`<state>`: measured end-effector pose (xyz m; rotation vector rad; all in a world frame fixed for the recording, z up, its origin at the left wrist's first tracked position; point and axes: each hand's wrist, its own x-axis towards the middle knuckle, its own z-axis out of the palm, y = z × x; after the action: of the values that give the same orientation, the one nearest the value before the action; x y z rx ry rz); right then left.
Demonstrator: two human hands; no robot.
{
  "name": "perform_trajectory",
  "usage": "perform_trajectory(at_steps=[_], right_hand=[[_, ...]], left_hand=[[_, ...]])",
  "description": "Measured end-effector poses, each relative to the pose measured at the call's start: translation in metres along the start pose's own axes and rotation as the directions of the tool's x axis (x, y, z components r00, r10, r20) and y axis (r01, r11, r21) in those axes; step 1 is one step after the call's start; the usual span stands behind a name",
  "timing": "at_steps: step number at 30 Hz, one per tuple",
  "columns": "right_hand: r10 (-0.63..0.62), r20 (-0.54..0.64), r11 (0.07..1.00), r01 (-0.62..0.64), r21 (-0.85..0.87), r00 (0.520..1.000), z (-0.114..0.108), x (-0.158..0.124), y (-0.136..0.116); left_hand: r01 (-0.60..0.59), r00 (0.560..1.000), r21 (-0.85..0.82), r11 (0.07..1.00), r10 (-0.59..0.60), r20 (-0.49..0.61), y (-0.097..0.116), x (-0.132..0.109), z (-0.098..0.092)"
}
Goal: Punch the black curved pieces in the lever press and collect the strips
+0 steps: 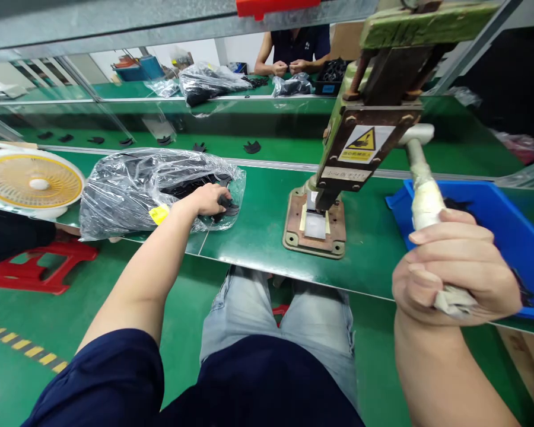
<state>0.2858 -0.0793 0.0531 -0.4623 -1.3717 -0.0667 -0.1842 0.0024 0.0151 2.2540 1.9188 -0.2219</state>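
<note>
My right hand (456, 267) is wrapped round the tape-bound lever handle (422, 184) of a green hand press (358, 136). The press stands upright on its base plate (331, 243), with its ram down close over a small metal fixture (315, 225). To the left, my left hand (211, 198) is at the mouth of a clear plastic bag (120, 196) full of black parts. Its fingers are closed on a dark curved plastic part (225, 203), partly hidden by the fingers.
A blue bin (505, 219) with black pieces stands right of the press. At far left is a fan (38, 181), with a red stool (40, 270) below. Several black parts lie in a row on the green strip (285, 145) behind. A co-worker (300, 50) sits across.
</note>
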Motion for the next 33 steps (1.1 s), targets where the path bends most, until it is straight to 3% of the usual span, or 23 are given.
perform_trajectory(at_steps=[5,11,20,26,29,31,33], right_hand=[[-0.02,-0.008,1.0,0.02,0.021,1.0,0.001,0.0,0.0],[-0.004,0.024,1.0,0.004,0.007,1.0,0.002,0.002,-0.006],[0.0,0.039,1.0,-0.001,0.012,0.999,0.004,0.003,-0.01],[-0.015,0.079,0.999,0.012,0.03,0.997,0.002,0.004,-0.012],[-0.039,0.082,0.999,0.036,0.04,0.996,0.0,0.004,-0.01],[-0.061,0.095,0.997,0.057,0.045,0.994,0.0,0.004,-0.008],[-0.07,0.112,0.997,0.065,0.046,0.991,-0.001,0.003,-0.007]], left_hand=[[-0.099,0.995,0.113,0.989,0.095,0.042,0.006,-0.008,0.01],[-0.188,0.982,0.206,0.96,0.188,0.018,0.007,-0.011,0.006],[-0.157,0.988,0.297,0.942,0.154,0.032,0.012,-0.005,0.001],[-0.219,0.976,0.166,0.962,0.213,0.049,0.011,0.005,-0.002],[-0.224,0.974,0.052,0.973,0.226,-0.029,0.009,0.001,-0.003],[-0.146,0.982,-0.11,0.983,0.131,-0.134,0.011,-0.002,-0.005],[-0.049,0.98,-0.36,0.932,-0.025,-0.197,0.017,-0.004,-0.006]])
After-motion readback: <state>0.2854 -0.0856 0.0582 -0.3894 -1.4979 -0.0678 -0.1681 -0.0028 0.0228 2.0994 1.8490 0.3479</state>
